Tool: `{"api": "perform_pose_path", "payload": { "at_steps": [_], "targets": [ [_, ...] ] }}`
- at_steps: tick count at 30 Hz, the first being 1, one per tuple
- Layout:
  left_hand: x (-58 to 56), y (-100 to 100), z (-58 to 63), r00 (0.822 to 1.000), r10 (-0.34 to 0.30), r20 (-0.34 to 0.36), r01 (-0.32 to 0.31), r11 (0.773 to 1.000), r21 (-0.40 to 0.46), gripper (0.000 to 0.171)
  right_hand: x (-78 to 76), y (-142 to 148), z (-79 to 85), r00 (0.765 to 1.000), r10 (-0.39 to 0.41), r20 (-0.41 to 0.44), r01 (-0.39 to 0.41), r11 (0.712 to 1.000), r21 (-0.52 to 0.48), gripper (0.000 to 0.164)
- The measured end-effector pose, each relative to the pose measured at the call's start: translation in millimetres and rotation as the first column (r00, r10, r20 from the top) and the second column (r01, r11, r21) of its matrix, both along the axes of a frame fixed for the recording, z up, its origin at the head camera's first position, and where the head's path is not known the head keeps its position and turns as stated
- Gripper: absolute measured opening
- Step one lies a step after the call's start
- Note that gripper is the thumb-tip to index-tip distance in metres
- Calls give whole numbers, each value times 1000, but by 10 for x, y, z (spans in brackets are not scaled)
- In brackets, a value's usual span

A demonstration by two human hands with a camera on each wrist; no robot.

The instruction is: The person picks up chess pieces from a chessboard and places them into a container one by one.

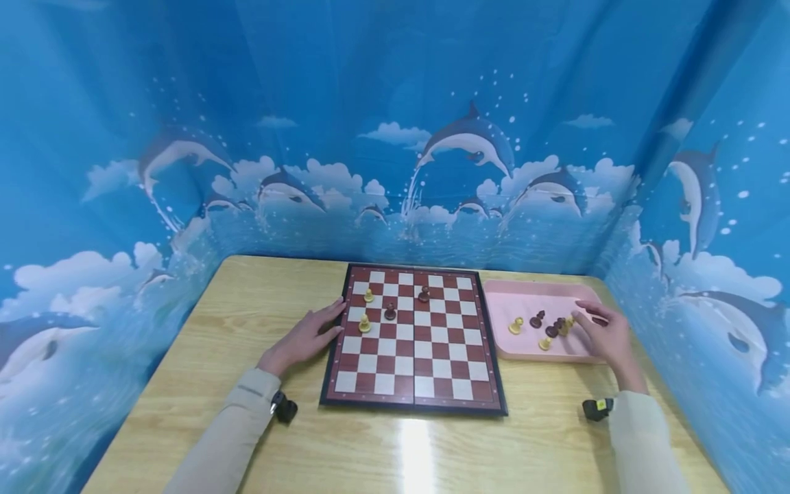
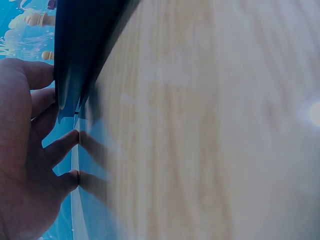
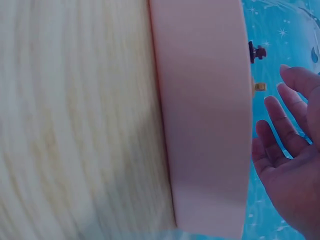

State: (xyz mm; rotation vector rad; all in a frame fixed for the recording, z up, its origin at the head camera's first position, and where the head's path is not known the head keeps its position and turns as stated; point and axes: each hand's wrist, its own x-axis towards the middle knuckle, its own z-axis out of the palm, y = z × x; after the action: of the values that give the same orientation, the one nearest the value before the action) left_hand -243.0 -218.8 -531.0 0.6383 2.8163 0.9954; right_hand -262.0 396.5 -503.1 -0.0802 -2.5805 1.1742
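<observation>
My left hand [image 1: 304, 337] rests with its fingertips against the left edge of a brown-and-white chessboard [image 1: 439, 370]; in the left wrist view, the fingers [image 2: 42, 102] touch the board's dark side [image 2: 82, 45]. On the board stand two pale yellow pawns, a farther pawn [image 1: 368, 296] and a nearer pawn [image 1: 365, 324], plus two dark brown pieces, one [image 1: 390, 312] near them and one [image 1: 424, 294] farther right. Over a pink tray [image 1: 506, 289] hangs my right hand [image 1: 607, 336], fingers loosely bent beside a yellow chess piece [image 1: 568, 324]. The right wrist view shows nothing between its fingers [image 3: 286, 120].
More yellow and dark pieces are in the tray, among them a yellow piece [image 1: 516, 326] at the left and a dark piece [image 1: 537, 319] lying tilted. The wooden table [image 1: 265, 288] is bordered by a blue dolphin curtain [image 1: 382, 233] at the back and sides.
</observation>
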Motion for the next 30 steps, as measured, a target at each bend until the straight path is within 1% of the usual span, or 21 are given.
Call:
{"api": "perform_pose_path", "payload": {
  "at_steps": [4, 7, 9, 12, 15, 19, 22, 25, 27, 30],
  "targets": [
    [2, -5, 1, 1000, 1, -4, -1, 1000, 0, 60, 21, -24, 48, 1000, 9, 0, -9, 1000, -1, 41],
    [5, -4, 12, 1000, 3, 13, -3, 1000, -3, 60, 37, -66, 75, 1000, 0, -6, 0, 1000, -8, 40],
    [4, -2, 23, 1000, 3, 17, -3, 1000, -3, 60, 43, -114, 102, 1000, -4, -20, 4, 1000, -11, 39],
    [-5, 3, 44, 1000, 5, 18, -5, 1000, 3, 60, 39, -211, 156, 998, 16, -59, -17, 1000, -10, 38],
    [-11, 6, 57, 1000, 9, 19, -9, 1000, 5, 60, 34, -333, 234, 992, 73, -104, -75, 997, -17, 36],
    [-10, 7, 51, 1000, 7, 20, -7, 1000, -6, 60, 25, -502, 330, 976, 160, -149, -160, 987, 12, 33],
    [-11, 11, 41, 1000, 6, 13, -6, 1000, -6, 60, 7, -632, 372, 967, 195, -162, -190, 981, 47, 31],
    [-11, 12, 34, 1000, 8, 16, -8, 1000, -4, 60, -26, -758, 366, 964, 217, -155, -210, 976, 56, 30],
    [-6, 11, 33, 1000, 7, 16, -7, 1000, -8, 60, -50, -836, 342, 963, 234, -135, -229, 972, 50, 30],
    [3, 10, 35, 1000, 10, 25, -10, 1000, -13, 60, -94, -957, 302, 957, 271, -104, -270, 963, 20, 30]
  ]
}}
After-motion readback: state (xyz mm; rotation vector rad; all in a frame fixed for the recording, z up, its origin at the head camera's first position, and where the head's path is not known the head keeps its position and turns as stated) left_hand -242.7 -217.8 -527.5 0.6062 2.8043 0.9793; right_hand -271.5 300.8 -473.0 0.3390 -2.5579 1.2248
